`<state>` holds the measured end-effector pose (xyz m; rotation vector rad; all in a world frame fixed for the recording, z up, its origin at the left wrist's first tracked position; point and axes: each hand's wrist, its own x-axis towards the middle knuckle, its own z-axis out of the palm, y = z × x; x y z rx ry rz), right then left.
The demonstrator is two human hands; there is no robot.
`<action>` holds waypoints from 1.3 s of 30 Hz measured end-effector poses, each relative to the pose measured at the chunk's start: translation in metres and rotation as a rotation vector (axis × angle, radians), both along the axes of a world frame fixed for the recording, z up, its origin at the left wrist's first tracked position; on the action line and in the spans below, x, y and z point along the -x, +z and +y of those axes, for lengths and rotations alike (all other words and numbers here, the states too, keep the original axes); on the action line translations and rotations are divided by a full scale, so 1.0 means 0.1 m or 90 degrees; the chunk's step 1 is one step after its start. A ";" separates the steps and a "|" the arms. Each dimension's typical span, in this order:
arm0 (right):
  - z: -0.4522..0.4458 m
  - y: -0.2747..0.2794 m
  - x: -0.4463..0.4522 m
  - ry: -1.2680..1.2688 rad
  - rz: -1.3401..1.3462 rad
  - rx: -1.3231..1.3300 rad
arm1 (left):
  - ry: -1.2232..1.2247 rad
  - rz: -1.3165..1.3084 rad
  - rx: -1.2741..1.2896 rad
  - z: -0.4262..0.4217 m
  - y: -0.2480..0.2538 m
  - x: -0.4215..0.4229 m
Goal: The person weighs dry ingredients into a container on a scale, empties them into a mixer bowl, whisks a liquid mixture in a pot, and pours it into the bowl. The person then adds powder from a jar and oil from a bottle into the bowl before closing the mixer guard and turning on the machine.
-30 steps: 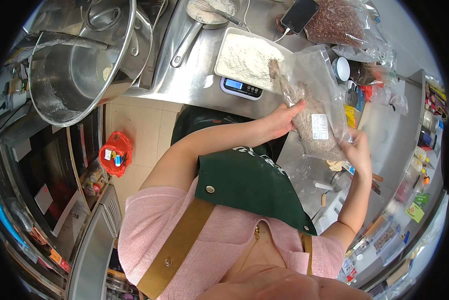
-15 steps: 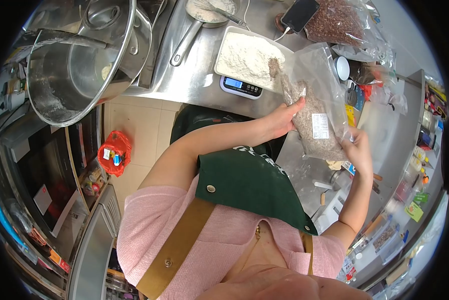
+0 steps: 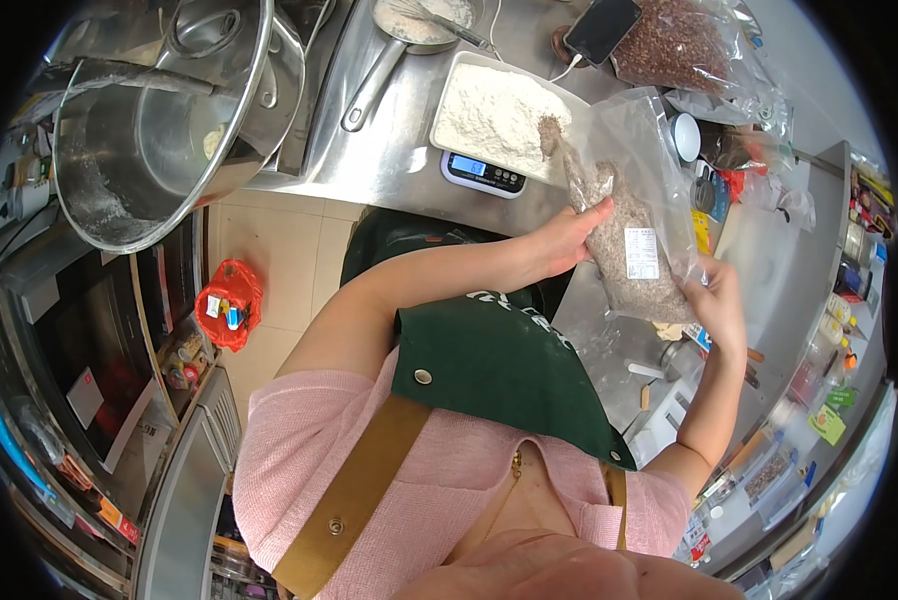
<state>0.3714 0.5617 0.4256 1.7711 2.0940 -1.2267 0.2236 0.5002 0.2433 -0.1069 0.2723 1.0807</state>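
A clear plastic bag [image 3: 629,215] of brownish, flaky powder with a white label hangs tilted between both hands. My left hand [image 3: 571,240] grips its side near the middle, and my right hand [image 3: 714,300] pinches its lower right corner. The bag's open mouth points up-left over a white rectangular tray [image 3: 451,118]. White flour [image 3: 499,110] fills much of that tray, with a small brown patch [image 3: 549,132] of the bag's contents at its right side. Under the tray is a digital scale [image 3: 483,174] with a lit blue display.
A large steel bowl [image 3: 149,170] stands at the upper left. Behind the tray are a pan [image 3: 377,85] with flour and a whisk, a phone [image 3: 601,30] on a cable, and a bag of reddish-brown grains [image 3: 674,45]. A red-lined bin [image 3: 231,305] is on the floor.
The digits on the scale's display have changed, and the brown patch on the flour looks slightly larger. Both hands keep their hold on the bag and have barely moved.
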 end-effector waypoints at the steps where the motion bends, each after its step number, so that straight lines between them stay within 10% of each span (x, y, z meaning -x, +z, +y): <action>1: 0.00 0.00 -0.01 -0.003 0.002 0.001 | -0.004 0.001 0.004 0.00 0.01 0.00; 39: -0.04 0.01 -0.05 0.000 0.011 0.008 | -0.009 0.023 -0.019 -0.05 -0.01 -0.06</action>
